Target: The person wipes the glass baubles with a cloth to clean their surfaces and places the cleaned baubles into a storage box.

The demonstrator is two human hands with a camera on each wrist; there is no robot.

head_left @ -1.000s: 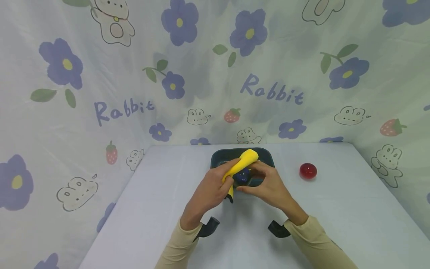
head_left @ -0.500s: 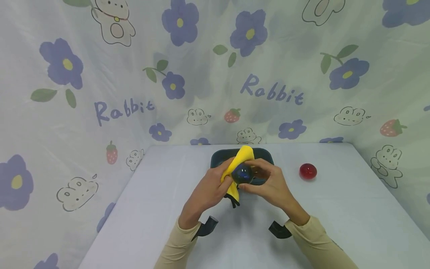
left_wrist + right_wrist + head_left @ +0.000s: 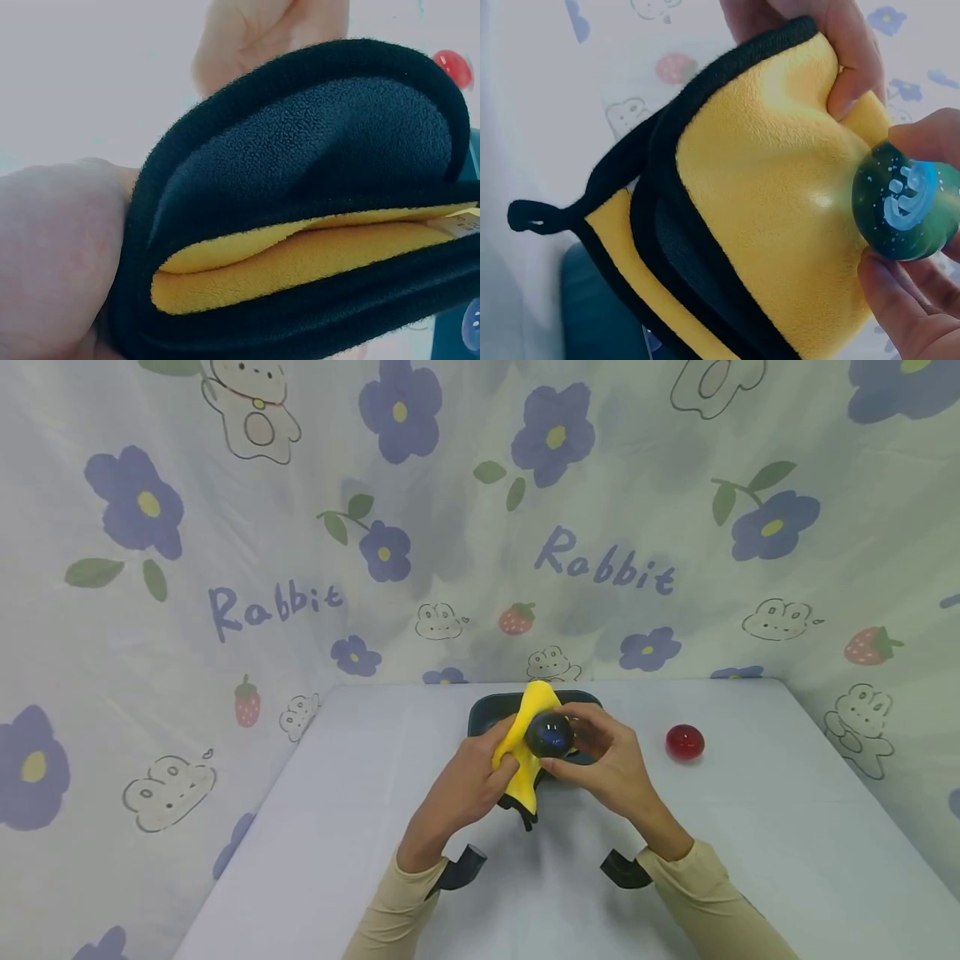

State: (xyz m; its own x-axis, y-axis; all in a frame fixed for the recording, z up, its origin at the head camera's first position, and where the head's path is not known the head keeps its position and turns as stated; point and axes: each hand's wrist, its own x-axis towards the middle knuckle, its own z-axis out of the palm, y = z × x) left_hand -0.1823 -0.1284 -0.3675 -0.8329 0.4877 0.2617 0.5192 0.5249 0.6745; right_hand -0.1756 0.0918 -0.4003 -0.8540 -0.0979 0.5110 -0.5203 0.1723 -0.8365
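Note:
My left hand [image 3: 459, 787] pinches a yellow and dark grey plush cloth [image 3: 537, 702] with black edging, which hangs in a fold from the fingers. A small loop sticks out from one corner of the cloth [image 3: 772, 172] in the right wrist view. The right hand [image 3: 621, 770] holds a dark, glossy, see-through ball [image 3: 551, 735] between thumb and fingers. Specks and a light blue shape show in the ball [image 3: 900, 206], which is against or very close to the yellow side of the cloth. In the left wrist view the cloth [image 3: 322, 142] hides most of the left fingers.
Behind the hands stands a dark teal tray [image 3: 484, 705], partly covered by them. A blue speckled round thing [image 3: 472, 324] shows at the tray in the left wrist view. On the white table [image 3: 750, 827] to the right lies a glossy red ball [image 3: 685, 742].
The right hand has raised the dark ball slightly and moved it right, so more of it shows. The cloth has turned more upright and spread wider in the left hand.

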